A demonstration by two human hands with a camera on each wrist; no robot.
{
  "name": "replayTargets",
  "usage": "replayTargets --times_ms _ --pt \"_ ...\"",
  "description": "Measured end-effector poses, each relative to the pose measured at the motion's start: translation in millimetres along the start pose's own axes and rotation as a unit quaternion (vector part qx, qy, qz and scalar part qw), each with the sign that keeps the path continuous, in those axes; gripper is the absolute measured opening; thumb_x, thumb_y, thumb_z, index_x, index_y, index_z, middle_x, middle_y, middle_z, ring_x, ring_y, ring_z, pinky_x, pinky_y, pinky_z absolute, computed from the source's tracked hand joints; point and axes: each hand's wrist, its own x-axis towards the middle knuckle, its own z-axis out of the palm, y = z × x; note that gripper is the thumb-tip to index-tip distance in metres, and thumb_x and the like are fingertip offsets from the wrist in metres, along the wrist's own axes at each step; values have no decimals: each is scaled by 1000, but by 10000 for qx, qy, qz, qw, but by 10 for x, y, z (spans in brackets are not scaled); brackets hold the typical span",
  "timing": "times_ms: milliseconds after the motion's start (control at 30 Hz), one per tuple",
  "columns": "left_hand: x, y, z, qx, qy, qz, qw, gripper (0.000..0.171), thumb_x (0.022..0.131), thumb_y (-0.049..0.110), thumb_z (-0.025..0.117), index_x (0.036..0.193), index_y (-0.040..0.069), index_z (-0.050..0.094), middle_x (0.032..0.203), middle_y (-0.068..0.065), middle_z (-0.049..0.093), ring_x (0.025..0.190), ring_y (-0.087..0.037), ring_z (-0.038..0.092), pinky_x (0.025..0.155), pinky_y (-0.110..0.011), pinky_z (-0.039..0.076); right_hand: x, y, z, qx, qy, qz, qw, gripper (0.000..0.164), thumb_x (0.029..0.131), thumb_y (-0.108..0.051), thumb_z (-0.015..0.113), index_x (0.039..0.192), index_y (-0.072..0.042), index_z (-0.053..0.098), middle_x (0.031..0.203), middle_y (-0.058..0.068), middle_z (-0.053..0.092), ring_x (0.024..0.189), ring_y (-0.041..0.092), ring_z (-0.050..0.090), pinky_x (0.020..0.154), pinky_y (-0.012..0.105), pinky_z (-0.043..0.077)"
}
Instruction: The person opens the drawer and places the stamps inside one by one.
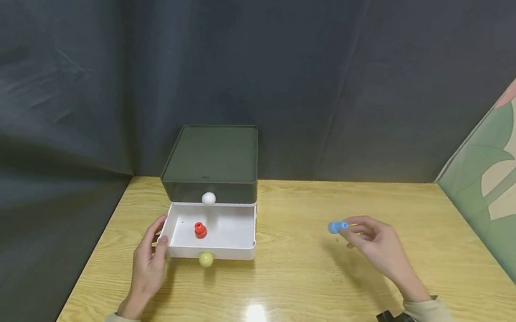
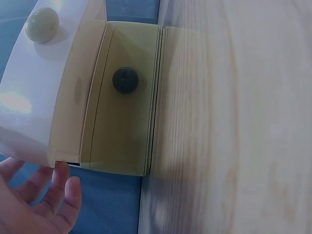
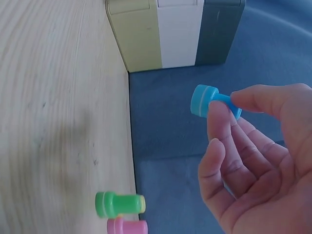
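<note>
My right hand (image 1: 374, 244) pinches a blue toy stamp (image 1: 336, 227), wide at one end and narrow at the other, between thumb and fingers above the table. The right wrist view shows the stamp's wide end (image 3: 201, 101) facing away from the palm. My left hand (image 1: 149, 265) rests at the left side of a pulled-out white drawer (image 1: 234, 254), its fingers loosely bent against the side and front corner. Inside the drawer lies a red toy stamp (image 1: 201, 230). A yellow knob (image 1: 206, 259) sits on the drawer's front.
The drawer belongs to a small cabinet (image 1: 216, 154) with a dark top tier and white knob (image 1: 209, 198). Below is a yellowish drawer (image 2: 124, 122) with a dark knob. A green stamp (image 3: 119, 204) and pink stamp (image 3: 127, 226) are on the table (image 1: 301, 291). Dark cloth (image 1: 294, 81) hangs behind.
</note>
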Motion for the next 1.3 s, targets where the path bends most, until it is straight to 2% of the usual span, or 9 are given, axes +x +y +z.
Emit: replayTargets --times_ms 167,467,600,800,1100,1300 --pt "-6 -17 20 -42 -47 125 9999 45 109 3 48 152 4 56 143 -22 66 108 0 58 85 -10 45 -2 -79 58 1 -47 -89 9999 37 101 -35 75 127 -11 72 113 14 80 82 15 78 70 27 53" --pt "13 -38 -8 -8 38 197 9998 43 109 3 48 151 1 56 142 -23 66 107 3 58 82 -9 46 78 -273 196 163 -217 -224 9994 36 99 -37 78 126 -14 73 114 7 80 85 16 78 79 30 56" --pt "17 -43 -5 -33 32 262 9996 43 109 3 48 152 3 56 142 -23 66 108 4 58 84 -9 45 103 -384 247 286 -277 -332 9987 34 99 -34 78 125 -13 74 113 7 81 83 13 77 76 29 57" --pt "9 -38 2 -54 42 237 9997 43 110 4 48 152 5 57 144 -22 66 110 4 58 85 -8 45 146 -582 355 434 -392 -510 9970 32 97 -32 79 122 -12 76 108 8 81 80 14 76 70 30 55" --pt "-16 -57 15 -125 31 222 9997 43 109 4 49 152 4 57 144 -23 66 109 3 59 80 -9 48 260 -889 626 461 -574 -982 9924 25 94 -22 82 115 -9 79 99 5 81 68 13 71 56 27 50" --pt "1 -36 -4 -52 -28 109 9999 43 110 7 49 153 5 56 147 -21 64 113 5 57 80 -9 47 350 -1134 864 699 -794 -1304 9858 21 93 -18 81 112 -8 81 92 2 79 70 16 68 60 24 52"
